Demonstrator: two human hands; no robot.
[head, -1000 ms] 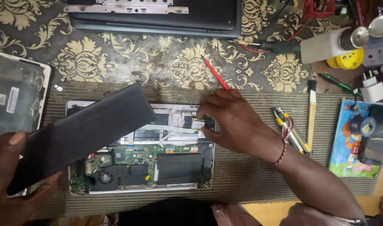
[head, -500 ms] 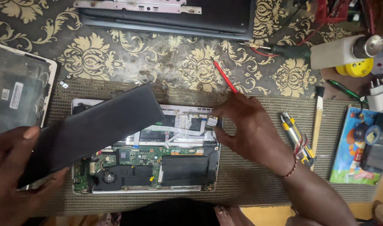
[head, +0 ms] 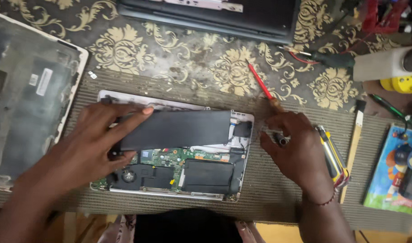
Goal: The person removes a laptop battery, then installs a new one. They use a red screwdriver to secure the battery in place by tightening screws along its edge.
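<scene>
Head view has you seating the battery point(head: 179, 128) in the open laptop point(head: 170, 171), left hand point(head: 91, 148) spread flat on it, right hand point(head: 298, 150) loosely curled beside the screwdriver point(head: 262, 83); next, press it level.

bare forearms, no sleeves; a thin beaded bracelet point(head: 325, 201) circles the right wrist.

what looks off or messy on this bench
The opened laptop lies with its circuit board and fan bare, the left hand pressing a flat black battery pack over it. Its grey bottom cover sits detached, scuffed and dusty. A red screwdriver and pens lie loose by the right hand.
</scene>
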